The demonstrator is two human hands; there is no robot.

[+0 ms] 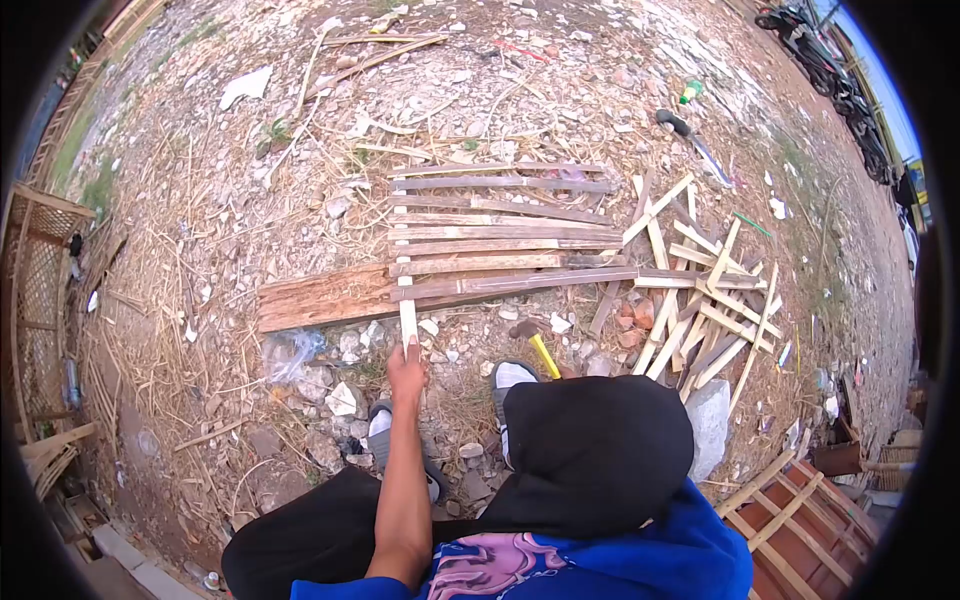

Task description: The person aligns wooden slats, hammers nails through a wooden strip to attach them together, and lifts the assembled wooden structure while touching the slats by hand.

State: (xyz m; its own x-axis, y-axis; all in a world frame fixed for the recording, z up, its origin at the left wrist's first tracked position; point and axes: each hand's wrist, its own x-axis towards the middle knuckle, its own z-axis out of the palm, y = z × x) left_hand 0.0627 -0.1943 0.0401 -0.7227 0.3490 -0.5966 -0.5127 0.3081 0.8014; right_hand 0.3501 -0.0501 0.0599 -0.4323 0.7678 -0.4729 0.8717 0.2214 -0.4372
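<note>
My left hand (407,368) is closed on the near end of a pale bamboo strip (408,315), which runs away from me under the left ends of several crosswise bamboo slats (510,233). The slats lie roughly parallel, fanning slightly. Beneath the nearest ones is a rough wooden plank (325,298). My right hand does not show; the right arm is hidden by the blue shirt and the knee. A hammer (543,352) with a yellow handle lies by my right shoe, its lower end hidden by the knee.
Loose bamboo pieces (715,300) are heaped at the right. Beyond them lie a long blade with a black handle (700,145) and a green-topped bottle (690,92). A pale stone (708,425) is beside my knee. Lattice frames (795,515) stand lower right, and motorcycles (825,70) are upper right.
</note>
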